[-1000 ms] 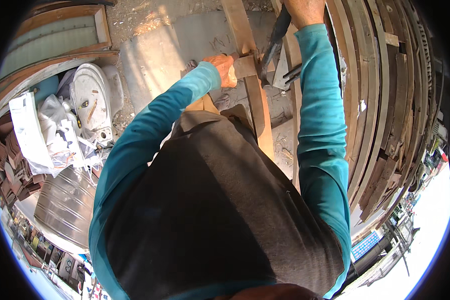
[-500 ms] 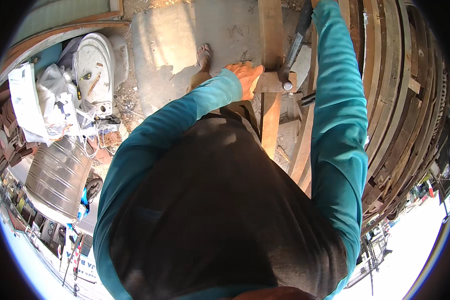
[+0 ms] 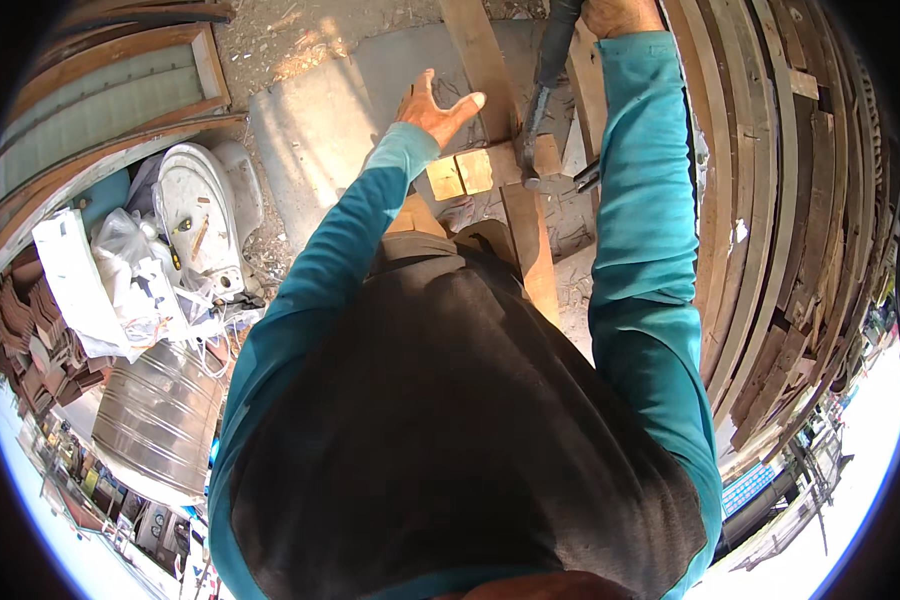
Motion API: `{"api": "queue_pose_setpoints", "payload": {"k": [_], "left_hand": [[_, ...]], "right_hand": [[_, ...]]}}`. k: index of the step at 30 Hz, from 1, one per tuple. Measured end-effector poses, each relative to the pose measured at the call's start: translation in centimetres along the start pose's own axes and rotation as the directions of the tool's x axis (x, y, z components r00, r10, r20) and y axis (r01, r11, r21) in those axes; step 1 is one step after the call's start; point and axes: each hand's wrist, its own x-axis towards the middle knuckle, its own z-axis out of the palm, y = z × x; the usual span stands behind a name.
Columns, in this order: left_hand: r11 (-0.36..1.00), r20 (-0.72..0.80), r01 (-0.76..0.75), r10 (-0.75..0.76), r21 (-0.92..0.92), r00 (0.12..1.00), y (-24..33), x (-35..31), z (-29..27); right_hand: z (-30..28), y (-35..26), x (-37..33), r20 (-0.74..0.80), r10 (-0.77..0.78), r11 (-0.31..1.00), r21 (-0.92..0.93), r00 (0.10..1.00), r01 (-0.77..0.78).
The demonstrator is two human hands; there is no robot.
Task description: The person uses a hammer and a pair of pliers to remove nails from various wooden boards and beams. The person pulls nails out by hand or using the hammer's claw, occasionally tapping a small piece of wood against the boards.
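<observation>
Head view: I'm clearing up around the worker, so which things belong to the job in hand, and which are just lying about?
In use, it seems:
hammer in the right hand
short wooden block near the open left hand
long plank it crosses

Lying about, apparently:
white toilet
clear plastic bag
ridged metal drum
stacked timber
wood-framed panel

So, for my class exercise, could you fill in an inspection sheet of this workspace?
Surface: grey slab, partly sunlit.
Work things: wood block crosses a long plank; hammer overlaps the block in view, contact unclear.
Clutter: white basin-like fixture, plastic bags, ribbed metal drum.
Hands: left hand open, holding nothing; right hand, cut off by the top edge, grips the hammer.
Cables: white loops beside the drum, cord or tubing unclear.
Surroundings: stacked boards right, framed panel upper left.
</observation>
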Motion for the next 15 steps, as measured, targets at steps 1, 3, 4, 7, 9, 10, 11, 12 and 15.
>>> {"api": "queue_pose_setpoints", "payload": {"k": [1,3,4,7,9,10,11,12,15], "left_hand": [[0.999,0.021,-0.044,0.044,0.013,0.999,1.5,2.0,0.9],[0.99,-0.08,0.132,-0.136,-0.051,0.987,2.9,6.9,3.1],[0.982,-0.124,0.132,-0.149,-0.135,0.981,3.5,8.4,4.5],[0.798,-0.282,-0.131,-0.051,-0.588,0.958,2.4,12.3,7.7],[0.805,-0.278,-0.117,-0.061,-0.581,0.959,3.1,12.8,8.8],[0.817,-0.277,-0.103,-0.072,-0.567,0.958,3.1,12.7,9.0],[0.829,-0.267,-0.096,-0.066,-0.551,0.961,3.4,12.3,9.3],[0.841,-0.27,-0.096,-0.062,-0.533,0.961,3.7,12.2,9.2],[0.872,-0.304,-0.101,-0.057,-0.479,0.951,2.8,11.4,7.9]], "right_hand": [[-0.1,0.3,0.3,0.075,-0.033,0.998,0.047,0.997,0.03],[2.1,-0.9,-1.3,0.045,-0.005,0.996,-0.092,0.999,0.009],[2.4,0.2,-1.4,-0.049,-0.175,0.973,-0.165,0.983,0.165],[3.3,1.2,-1.3,-0.083,-0.329,0.915,-0.275,0.941,0.296],[2.5,2.1,-1.4,-0.118,-0.387,0.895,-0.285,0.914,0.343],[2.5,2.5,-1.6,-0.13,-0.395,0.896,-0.275,0.909,0.35],[1.9,2.5,-2.2,-0.158,-0.399,0.895,-0.28,0.903,0.346],[2.1,2.4,-2.6,-0.133,-0.418,0.879,-0.308,0.898,0.364],[2.8,1.9,-6.4,-0.104,-0.503,0.842,-0.285,0.858,0.459]]}}
